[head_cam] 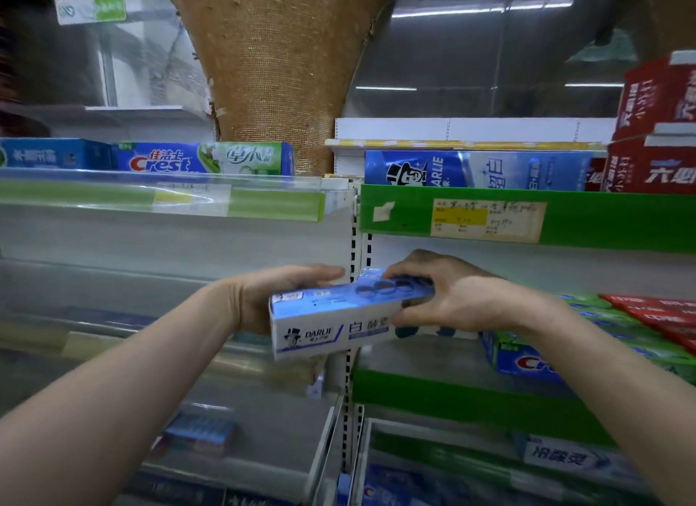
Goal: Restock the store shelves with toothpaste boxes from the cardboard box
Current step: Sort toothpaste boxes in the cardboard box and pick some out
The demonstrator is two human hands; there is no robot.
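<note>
Store shelving (180, 242) fills your view; the middle shelf (414, 355) on your right has open room left of the Crest stack (527, 360). Above its green edge (452, 392) you hold one Darlie box (331, 323), left hand (278, 298) and right hand (463, 302) each curled round an end.

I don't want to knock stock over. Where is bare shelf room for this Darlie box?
Bare: the green-edged middle shelf between the slotted upright and the Crest stack, behind the held Darlie box. The left bay's shelf looks bare too, though blurred. Crowded: red boxes right of the Crest stack.
</note>
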